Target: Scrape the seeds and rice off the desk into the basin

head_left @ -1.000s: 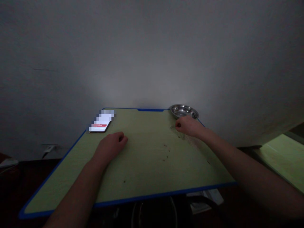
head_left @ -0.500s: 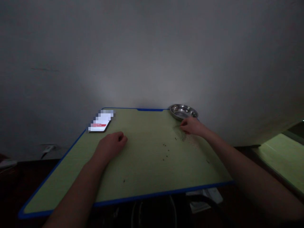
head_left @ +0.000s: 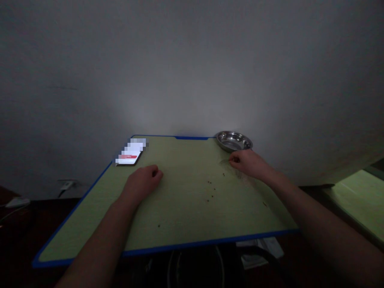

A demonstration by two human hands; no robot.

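Note:
My left hand (head_left: 145,180) rests on the table in a loose fist, and nothing shows in it. At the right, my right hand (head_left: 244,162) has its thumb and fingers pinched together, close in front of a shiny metal bowl (head_left: 232,142). From the pinch a thin, curved strand (head_left: 223,161) points left, too fine to tell its kind. Several small dark grains (head_left: 212,196) lie scattered across the middle of the table. Pale fine bits (head_left: 247,180) are spread beneath my right wrist.
The light green table (head_left: 180,216) has a blue rim. A phone with a lit screen (head_left: 130,158) lies at the back left. Behind the table rises a grey wall (head_left: 192,72). A small brown scrap (head_left: 264,204) is near my right forearm. Another light green surface (head_left: 360,192) stands at the right.
The blurred, see-through shape by my right fingers now appears as a thin strand. My right hand has shifted very slightly; my left hand stays in place. The camera view has moved a little.

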